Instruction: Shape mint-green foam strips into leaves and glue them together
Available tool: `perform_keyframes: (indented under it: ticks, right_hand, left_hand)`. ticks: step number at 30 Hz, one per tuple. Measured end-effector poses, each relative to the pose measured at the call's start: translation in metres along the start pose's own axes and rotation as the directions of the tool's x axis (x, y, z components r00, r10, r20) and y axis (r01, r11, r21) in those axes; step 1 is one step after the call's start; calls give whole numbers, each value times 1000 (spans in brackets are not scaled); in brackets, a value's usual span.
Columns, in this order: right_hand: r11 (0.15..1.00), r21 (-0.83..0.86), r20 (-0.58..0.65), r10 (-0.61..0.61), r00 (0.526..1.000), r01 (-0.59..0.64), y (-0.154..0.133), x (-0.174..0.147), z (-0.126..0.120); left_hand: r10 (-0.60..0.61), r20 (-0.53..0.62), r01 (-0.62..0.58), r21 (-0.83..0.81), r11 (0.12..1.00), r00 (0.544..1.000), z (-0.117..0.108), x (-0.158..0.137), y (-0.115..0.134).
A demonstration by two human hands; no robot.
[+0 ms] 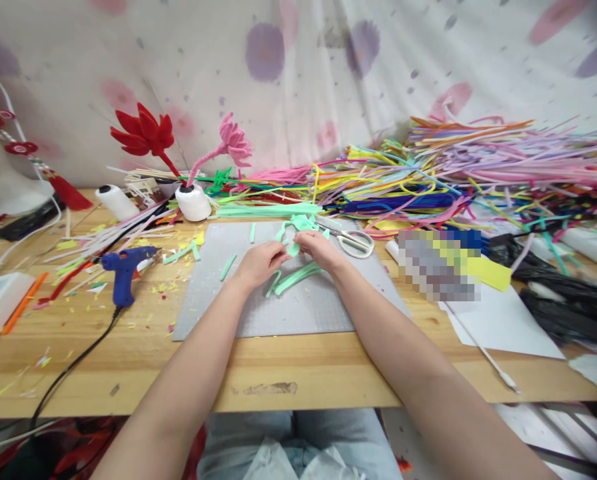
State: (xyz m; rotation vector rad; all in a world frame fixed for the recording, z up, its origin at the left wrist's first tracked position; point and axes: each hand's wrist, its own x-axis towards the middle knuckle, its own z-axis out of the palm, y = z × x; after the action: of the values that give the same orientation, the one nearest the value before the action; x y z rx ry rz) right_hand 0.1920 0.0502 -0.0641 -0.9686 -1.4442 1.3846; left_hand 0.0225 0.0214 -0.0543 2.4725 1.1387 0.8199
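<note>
Your left hand (262,265) and right hand (317,248) meet over the upper middle of the gray mat (288,320), which lies on the wooden table (328,383). A mint-green piece (294,250) is between your fingertips, above the mat. Your left thumb and fingers are pressed together, pinching its left side; your right thumb and fingers pinch it from the right. You cannot tell exactly how each fingertip sits, as the hands partly hide the piece.

Just beyond your right fingers is a cluster of mint-green loops (304,222). Beside your right hand, the scissors (358,245) lie with their handles toward the right. Below your hands, longer green strips (298,277) rest on the mat, slanting up to the right. To the left of your left hand lies a short green strip (228,267).

Behind the mat, a bundle of mint-green stems (258,211) lies sideways. Well to your left, the blue glue gun (123,272) rests on the table, its nozzle pointing right, toward the mat.
</note>
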Motion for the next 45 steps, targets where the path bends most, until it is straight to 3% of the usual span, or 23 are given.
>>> perform_keyframes:
  ticks: [8,15,22,25,27,30,33,35,39,45]
  right_hand:
    - [998,60,8,-13,1000,12,-2,-1,2]
    - [997,81,7,-10,1000,10,-2,0,2]
    - [999,28,24,-29,999,28,-1,0,2]
    - [999,10,19,-33,999,33,-2,-1,2]
    - [999,-11,9,-52,999,53,-3,0,1]
    - [989,-112,37,-90,995,93,-3,-1,3]
    - [959,-248,116,-114,987,139,-2,-1,7]
    - [930,-326,161,-123,979,170,0,-1,11]
    - [878,-435,201,-121,972,199,6,0,18]
    - [842,-493,238,-109,965,217,14,2,23]
  left_hand:
    - [-1,-21,3,74,997,1000,7,-1,-4]
    - [67,-88,-56,120,991,994,9,-1,0]
    - [84,-102,-69,145,987,991,8,-2,1]
    - [-1,-132,8,46,999,991,8,-2,-1]
    - [-154,-189,125,-156,980,970,10,-1,-3]
    - [-448,-224,267,-549,792,866,12,2,-8]
    - [-599,-168,297,-745,597,783,13,4,-12]
    - [-629,-160,294,-779,554,761,13,4,-14]
    - [-631,-214,280,-758,589,746,13,5,-16]
    - [-609,-188,290,-746,599,771,18,8,-13]
